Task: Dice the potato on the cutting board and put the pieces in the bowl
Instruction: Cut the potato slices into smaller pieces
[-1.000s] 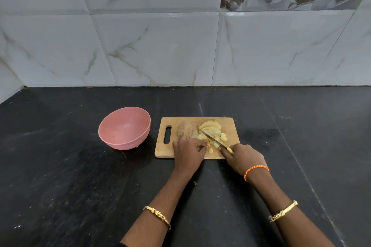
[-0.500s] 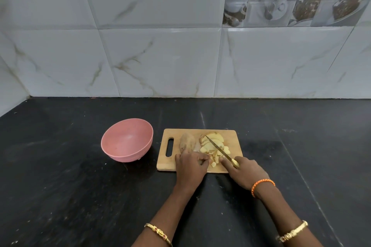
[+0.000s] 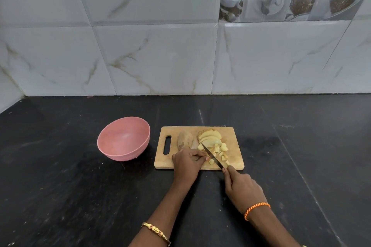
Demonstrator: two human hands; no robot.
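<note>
I see the right hand [image 3: 242,188] with its grip wrapped round the knife [image 3: 213,155], blade slanting across the diced pieces [image 3: 219,151] on the cutting board [image 3: 234,142]. My left hand [image 3: 187,163] rests curled on the board's near edge, but I cannot tell whether its grip holds anything. An uncut potato half [image 3: 184,139] and slices [image 3: 209,136] lie further back, the pink bowl [image 3: 123,141] just left on the counter [image 3: 60,186].

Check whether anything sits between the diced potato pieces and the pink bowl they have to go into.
On the cutting board, the uncut potato half and the left hand lie between the diced pieces and the pink bowl. Only bare counter separates board and bowl, so lifted pieces would clear them.
</note>
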